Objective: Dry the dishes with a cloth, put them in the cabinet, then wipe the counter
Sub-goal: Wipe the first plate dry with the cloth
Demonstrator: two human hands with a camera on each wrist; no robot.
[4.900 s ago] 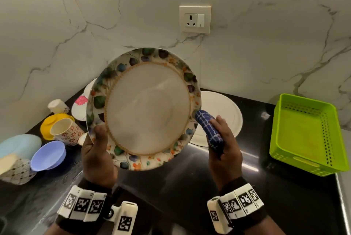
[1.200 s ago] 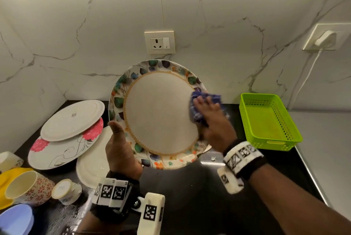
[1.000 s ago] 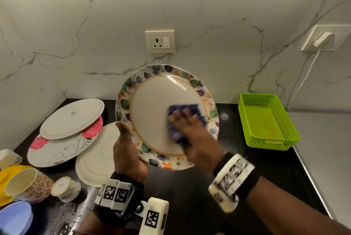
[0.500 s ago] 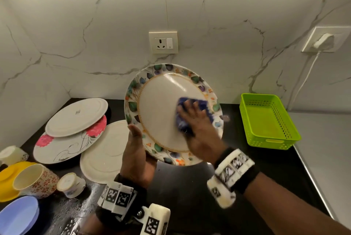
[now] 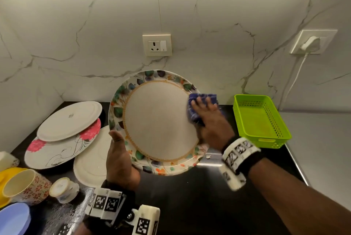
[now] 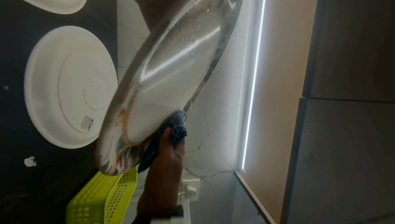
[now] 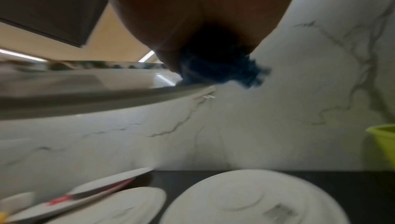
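Left hand point(image 5: 121, 160) grips the tilted plate point(image 5: 157, 120)'s lower rim; right hand point(image 5: 210, 122) presses cloth point(image 5: 195, 101) flat-fingered against its right edge.

A large round plate point(image 5: 159, 120) with a cream centre and a rim of leaves and flowers is held up off the black desk point(image 5: 190, 206), tilted with its face toward the person. A blue checked cloth point(image 5: 201, 101) is pressed flat against its right rim. On the desk to the left lie a white plate point(image 5: 70, 119) leaning on a pink-flowered plate point(image 5: 53, 151), another white plate point(image 5: 91, 158), a flowered cup point(image 5: 24, 185), a small cup point(image 5: 62, 189), a yellow bowl point(image 5: 5, 172) and a pale blue bowl point(image 5: 13, 219).
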